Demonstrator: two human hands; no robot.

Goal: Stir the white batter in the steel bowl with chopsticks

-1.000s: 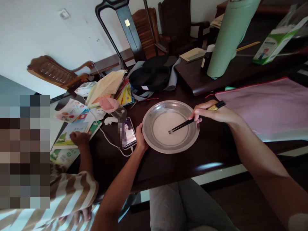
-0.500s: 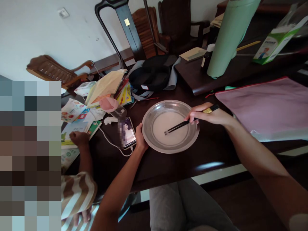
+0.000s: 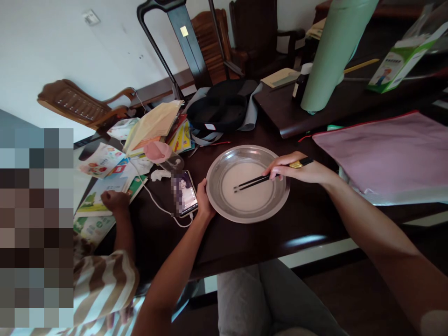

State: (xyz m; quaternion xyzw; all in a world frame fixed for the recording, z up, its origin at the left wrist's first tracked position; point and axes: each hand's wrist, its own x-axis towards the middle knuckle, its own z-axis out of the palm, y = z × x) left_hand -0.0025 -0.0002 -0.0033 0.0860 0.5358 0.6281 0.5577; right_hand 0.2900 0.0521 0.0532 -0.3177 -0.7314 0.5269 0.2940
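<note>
Chopsticks [image 3: 254,183] and right hand [image 3: 294,169] slid left over bowl since earlier frame, bowl itself stayed put. Right hand clamped on chopsticks, tips at pale liquid [image 3: 248,199], can't tell if dipped. Left hand [image 3: 206,201] gripping left side of metal bowl [image 3: 249,219], fingers partly hidden. Hands apart. Bowl on dark table [image 3: 266,245], phone [image 3: 190,199] just left.

Bowl [image 3: 214,184]: smooth shiny metal; tbl [image 3: 252,242]: glossy dk wood.

left hand [image 3: 206,201]: holding metal dish [image 3: 216,187] | right hand [image 3: 289,169]: holding chopsticks [image 3: 254,181] | dish: whitish liquid [image 3: 250,200] inside
</note>
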